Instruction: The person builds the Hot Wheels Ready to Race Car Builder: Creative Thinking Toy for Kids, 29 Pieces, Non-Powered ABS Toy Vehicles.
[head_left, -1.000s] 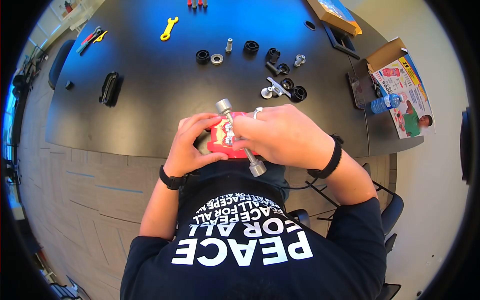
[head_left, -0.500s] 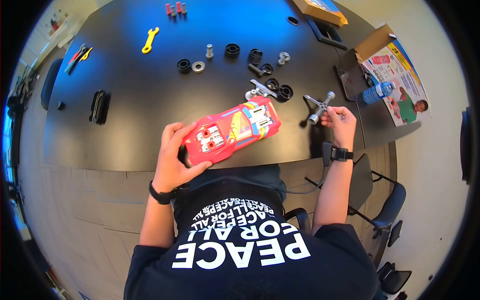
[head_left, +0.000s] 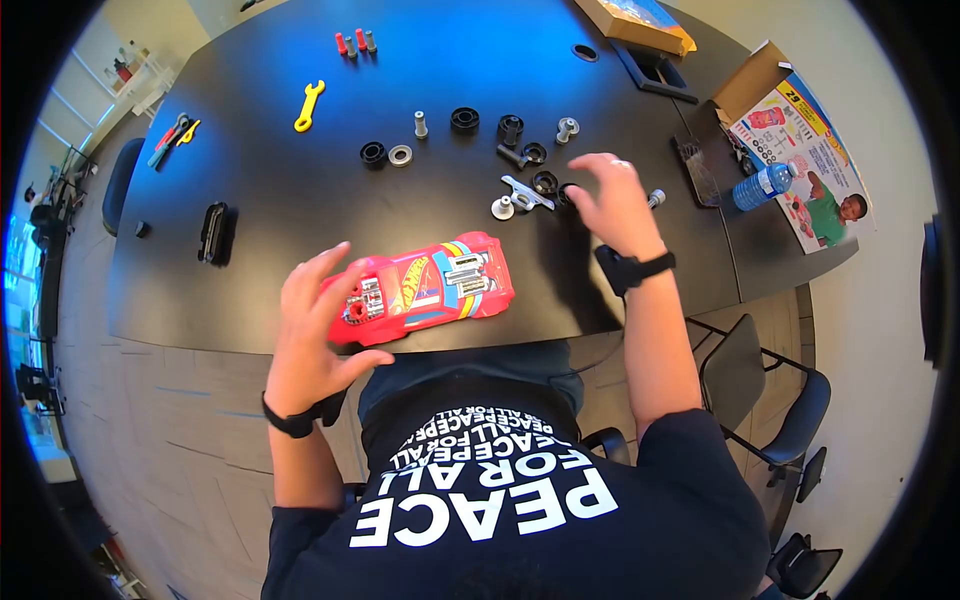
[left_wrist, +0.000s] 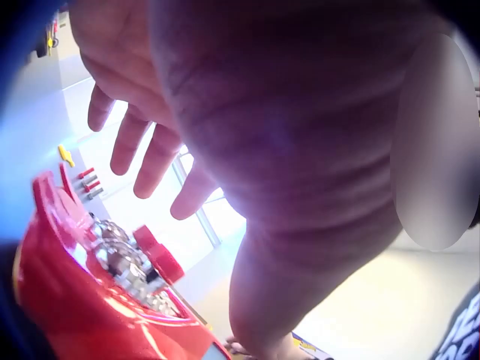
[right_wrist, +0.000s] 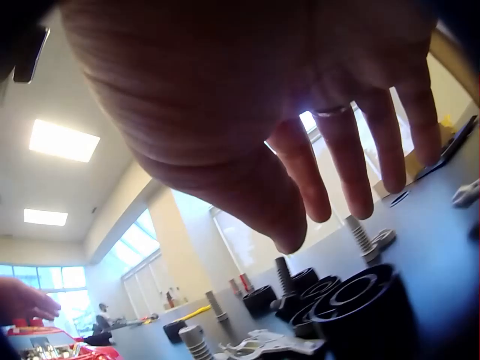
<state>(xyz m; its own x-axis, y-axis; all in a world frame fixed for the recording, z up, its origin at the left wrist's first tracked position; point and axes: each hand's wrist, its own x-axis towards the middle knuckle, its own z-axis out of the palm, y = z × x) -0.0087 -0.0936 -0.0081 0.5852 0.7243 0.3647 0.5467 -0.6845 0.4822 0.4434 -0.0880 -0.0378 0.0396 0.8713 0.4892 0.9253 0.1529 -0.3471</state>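
Note:
A red toy car with a yellow logo and silver engine pieces lies on the black table near its front edge. Beside the car's left end, my left hand holds nothing, its fingers and thumb spread apart. My right hand hovers over the table with loosely extended fingers and no object in them. Just left of it are black wheels, a silver bracket and a grey peg. Past the right hand shows one end of a grey cross wrench, the rest hidden behind the hand.
Farther back lie several black wheels, a grey ring, grey pegs and a yellow wrench. A black part is at left. At right stand a water bottle and a printed box.
The right hand carried the cross wrench off the car to the table's right side and let it go, then moved left. The car now lies on the table, released by the left hand.

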